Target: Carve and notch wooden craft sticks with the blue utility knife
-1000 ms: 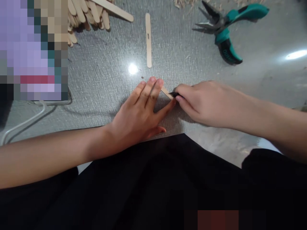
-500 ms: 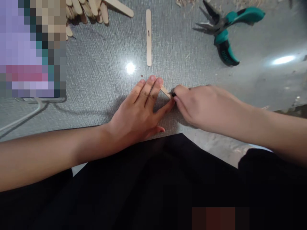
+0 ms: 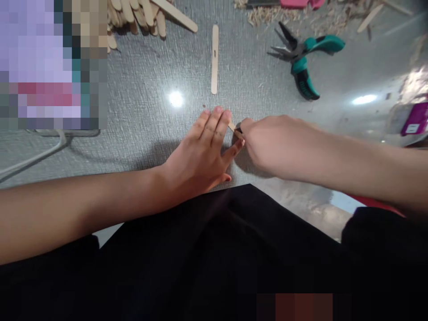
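Note:
My left hand (image 3: 203,149) lies flat with its fingers stretched out, pressing a wooden craft stick (image 3: 232,127) down on the table. Only a short, slanting end of that stick shows past the fingers; the rest is covered. Close beside it my right hand (image 3: 267,140) is closed round a blade (image 3: 238,130), whose small dark tip meets the stick. The tool's handle is hidden inside the fist. Ahead of the left hand lies another craft stick (image 3: 214,67), upright in view, with a small dark slot near its middle.
Teal-and-black pliers (image 3: 298,55) lie spread at the upper right. Behind them are wood shavings (image 3: 267,17) and a pink-handled tool (image 3: 297,3). A pile of craft sticks (image 3: 140,15) is at the upper left, near a blurred-out device and a white cable (image 3: 47,154). A purple packet (image 3: 416,119) sits at the right.
The view has shifted, bringing the pink-handled tool and purple packet into sight. The right hand has turned slightly over the blade, which still touches the stick. My left hand keeps pressing.

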Available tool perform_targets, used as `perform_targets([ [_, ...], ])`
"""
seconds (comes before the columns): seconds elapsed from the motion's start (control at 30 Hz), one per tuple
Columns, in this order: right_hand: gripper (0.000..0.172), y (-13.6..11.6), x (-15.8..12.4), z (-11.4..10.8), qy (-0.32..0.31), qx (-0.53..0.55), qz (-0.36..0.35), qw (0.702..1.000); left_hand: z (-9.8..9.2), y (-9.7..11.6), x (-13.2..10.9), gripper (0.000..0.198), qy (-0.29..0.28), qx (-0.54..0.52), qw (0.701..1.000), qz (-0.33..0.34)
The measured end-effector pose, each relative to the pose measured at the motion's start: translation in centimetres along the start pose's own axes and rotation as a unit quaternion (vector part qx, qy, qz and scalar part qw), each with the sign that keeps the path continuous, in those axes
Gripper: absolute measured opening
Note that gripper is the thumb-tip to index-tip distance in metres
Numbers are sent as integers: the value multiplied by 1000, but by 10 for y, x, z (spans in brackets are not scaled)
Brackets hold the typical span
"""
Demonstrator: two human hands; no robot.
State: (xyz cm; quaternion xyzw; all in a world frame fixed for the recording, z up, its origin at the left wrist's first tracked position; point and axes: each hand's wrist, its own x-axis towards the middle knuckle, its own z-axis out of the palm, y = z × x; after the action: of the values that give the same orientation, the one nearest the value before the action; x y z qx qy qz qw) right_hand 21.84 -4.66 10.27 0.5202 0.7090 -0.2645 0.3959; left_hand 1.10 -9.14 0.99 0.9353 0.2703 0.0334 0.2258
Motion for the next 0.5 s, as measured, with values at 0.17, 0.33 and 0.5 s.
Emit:
perform_targets([
  [0.17,27,22,13,-14,-22,7,-73,997,2,-2,1,104,-6,9,1000,10],
  [0.33,39,41,20,-23,-122,149,-64,979,-1,-3,-2,103,-10,12,1000,10],
  [0.5,40,50,25,-18,-147,281,-72,946,-8,-2,-1,97,-19,-3,1000,4],
])
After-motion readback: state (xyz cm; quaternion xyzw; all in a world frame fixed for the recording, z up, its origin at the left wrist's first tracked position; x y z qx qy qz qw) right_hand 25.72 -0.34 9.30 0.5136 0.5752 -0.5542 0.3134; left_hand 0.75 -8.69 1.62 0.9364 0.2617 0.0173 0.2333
